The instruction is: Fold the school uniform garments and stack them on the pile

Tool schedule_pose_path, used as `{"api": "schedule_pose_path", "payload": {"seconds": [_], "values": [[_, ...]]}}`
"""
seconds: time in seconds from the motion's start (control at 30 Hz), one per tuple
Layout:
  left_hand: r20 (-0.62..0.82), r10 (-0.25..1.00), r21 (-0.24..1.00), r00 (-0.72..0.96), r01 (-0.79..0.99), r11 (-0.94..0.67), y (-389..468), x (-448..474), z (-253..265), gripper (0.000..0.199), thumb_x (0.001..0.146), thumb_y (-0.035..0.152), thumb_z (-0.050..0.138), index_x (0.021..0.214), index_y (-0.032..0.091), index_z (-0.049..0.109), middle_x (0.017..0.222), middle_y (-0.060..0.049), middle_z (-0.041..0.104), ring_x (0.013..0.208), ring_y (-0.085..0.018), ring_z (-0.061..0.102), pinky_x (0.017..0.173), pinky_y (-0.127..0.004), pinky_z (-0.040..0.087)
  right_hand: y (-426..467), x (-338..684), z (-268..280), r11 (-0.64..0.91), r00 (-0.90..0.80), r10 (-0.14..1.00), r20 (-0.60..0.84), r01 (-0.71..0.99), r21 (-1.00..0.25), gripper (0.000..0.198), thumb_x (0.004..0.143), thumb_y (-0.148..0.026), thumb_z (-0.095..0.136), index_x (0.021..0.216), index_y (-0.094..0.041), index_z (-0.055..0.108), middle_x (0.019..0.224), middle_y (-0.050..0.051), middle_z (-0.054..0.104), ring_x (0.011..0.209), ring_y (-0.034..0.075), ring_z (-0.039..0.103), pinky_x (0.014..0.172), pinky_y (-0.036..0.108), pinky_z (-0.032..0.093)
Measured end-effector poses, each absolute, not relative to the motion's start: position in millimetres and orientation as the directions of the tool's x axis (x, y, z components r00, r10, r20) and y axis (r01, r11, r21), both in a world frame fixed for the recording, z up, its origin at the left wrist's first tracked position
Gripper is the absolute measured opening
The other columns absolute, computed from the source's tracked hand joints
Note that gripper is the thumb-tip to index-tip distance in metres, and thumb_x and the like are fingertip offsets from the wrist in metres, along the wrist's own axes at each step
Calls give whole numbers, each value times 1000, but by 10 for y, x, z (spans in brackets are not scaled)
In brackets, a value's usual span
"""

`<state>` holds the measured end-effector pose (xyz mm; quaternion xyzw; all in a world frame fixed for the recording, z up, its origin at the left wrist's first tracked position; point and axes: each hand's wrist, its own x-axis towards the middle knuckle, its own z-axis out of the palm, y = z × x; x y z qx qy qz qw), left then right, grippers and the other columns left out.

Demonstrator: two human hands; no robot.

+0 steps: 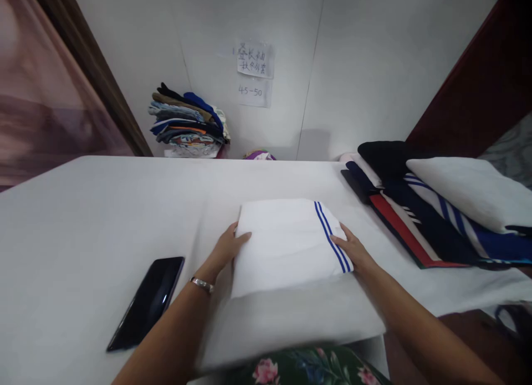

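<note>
A folded white garment (pixel 278 246) with blue stripes along its right side lies in front of me at the table's near part. My left hand (pixel 230 244) grips its left edge, thumb on top and the other fingers out of sight underneath. At the striped right edge, my right hand (pixel 351 249) holds it the same way, thumb over the blue stripes. Below the garment, toward my body, a pale cloth or table edge (pixel 299 321) is blurred; I cannot tell which it is.
A black phone (pixel 147 302) lies on the white table (pixel 124 208) left of my left arm. Stacked folded clothes (pixel 432 208) sit at the right. Behind the table's far edge rises another clothes pile (pixel 189 119). Two paper notes (pixel 255 60) hang on the wall.
</note>
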<state>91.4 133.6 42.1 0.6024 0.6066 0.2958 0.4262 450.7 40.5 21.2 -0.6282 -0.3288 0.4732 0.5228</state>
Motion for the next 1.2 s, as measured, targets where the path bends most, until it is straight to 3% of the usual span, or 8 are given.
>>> {"api": "schedule_pose_path", "payload": {"seconds": [0.13,0.23,0.33,0.43,0.6,0.93,1.07,1.2], "values": [[-51,996,715,72,699,-14,1270,784,455,50,87,46,48,127,18,55,111,-9,70,90,-23,67,84,-35,50,321,4709,157,-212,359,915,-184,41,-976,73,85,-45,58,149,-28,29,126,5,64,110,23,64,95,39,52],[56,993,563,106,818,-119,1172,656,425,51,89,41,44,134,19,49,120,-9,66,87,-21,66,84,-36,51,285,4999,88,-49,235,971,40,360,-932,70,86,-36,50,151,-26,24,121,4,66,111,24,63,100,44,48],[139,962,440,236,856,-273,1082,525,347,52,91,32,38,141,19,41,133,-10,58,103,-23,63,88,-37,51,351,5297,14,233,-49,958,281,704,-671,62,85,-31,51,145,-25,38,137,7,55,130,27,47,111,50,34],[204,903,356,378,831,-428,1056,440,269,53,90,31,38,143,20,39,143,-9,48,125,-24,51,102,-39,44,520,5457,-5,383,-260,915,308,801,-460,59,86,-35,53,143,-23,41,150,9,39,140,28,32,115,51,26],[246,827,295,505,774,-561,1161,478,232,55,88,29,45,142,21,41,152,-10,36,137,-26,38,111,-41,34,839,5321,151,506,-445,863,241,761,-407,59,85,-37,59,141,-25,45,156,6,26,145,26,19,117,48,20],[319,664,272,676,606,-748,1336,548,237,43,88,27,50,131,26,56,146,-10,45,139,-28,35,111,-47,32,888,5031,250,490,-389,870,304,612,-621,42,78,-49,66,114,-28,69,142,5,50,142,25,28,116,48,22],[343,711,398,614,591,-702,1331,598,384,44,85,30,54,128,24,59,146,-9,45,141,-27,31,114,-46,28,833,4898,443,393,-201,919,338,440,-807,38,72,-50,71,102,-28,72,131,3,60,140,25,33,117,48,21],[274,889,693,368,565,-448,1352,736,884,34,82,36,58,113,24,67,141,-5,52,138,-24,37,115,-42,29,834,4844,864,291,-29,955,294,263,-920,31,72,-43,71,98,-26,72,125,3,65,130,28,47,114,44,30]]}}
